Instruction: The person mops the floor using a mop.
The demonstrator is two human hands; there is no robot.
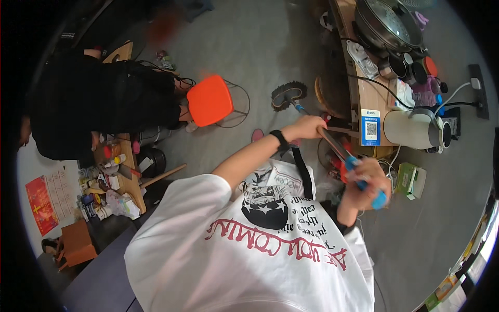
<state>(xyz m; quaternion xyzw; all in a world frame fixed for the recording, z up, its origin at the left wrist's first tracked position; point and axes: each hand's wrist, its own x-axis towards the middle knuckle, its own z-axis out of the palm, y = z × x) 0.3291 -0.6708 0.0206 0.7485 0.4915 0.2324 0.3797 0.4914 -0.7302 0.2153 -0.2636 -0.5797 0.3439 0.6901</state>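
A mop with a dark, shaggy head (296, 89) rests on the grey floor ahead of me. Its metal pole (333, 141) slants back toward my right side. Partway along the pole, my left hand (310, 127) is closed round it, a black band on that wrist. My right hand (367, 183), smeared by motion, wraps the blue grip (379, 199) at the pole's upper end. Part of that grip is hidden by the fingers. Pink footwear (258, 135) shows on the floor beyond my white shirt.
On the right, a wooden table (353, 88) bears a glass-lidded pan (390, 23), a white kettle (410, 129) and a blue code card (370, 127). An orange stool (210, 101) stands left of the mop. A person in black (104, 99) is beside a cluttered low table (136, 195).
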